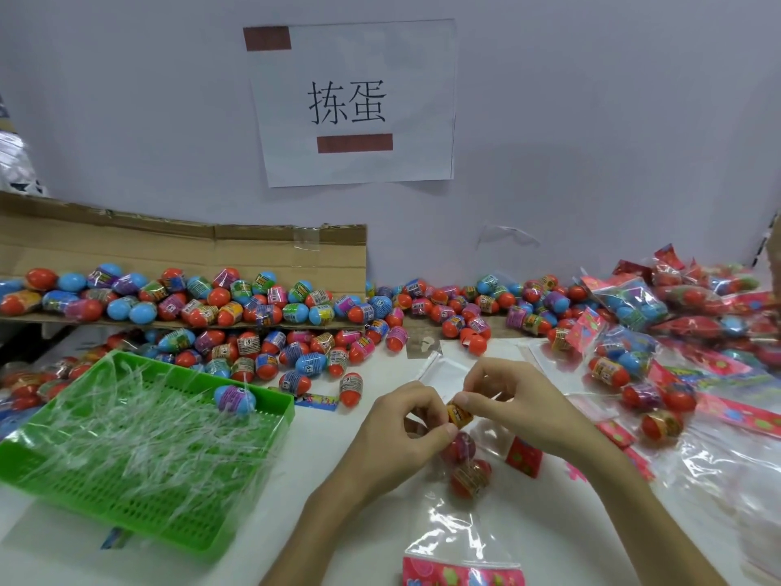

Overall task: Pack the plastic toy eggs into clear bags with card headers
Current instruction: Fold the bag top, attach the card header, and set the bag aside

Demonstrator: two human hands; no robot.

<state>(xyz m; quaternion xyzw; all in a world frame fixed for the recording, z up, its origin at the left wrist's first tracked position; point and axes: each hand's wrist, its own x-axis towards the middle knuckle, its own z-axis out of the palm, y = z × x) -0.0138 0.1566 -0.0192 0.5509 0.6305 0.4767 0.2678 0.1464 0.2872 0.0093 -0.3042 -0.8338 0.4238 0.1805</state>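
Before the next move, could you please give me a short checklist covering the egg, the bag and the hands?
1. Egg gripped: ok, the right hand pinches it.
2. Left hand holding the bag open: cannot tell. Its thumb sits at the egg's lower end, and the clear film hardly shows there.
3. Earlier eggs settled: ok, two red eggs lie inside the bag.
4. Card header on the bag: ok, at its near end.
5. Supply of loose eggs: ok, a pile lies beyond the hands.
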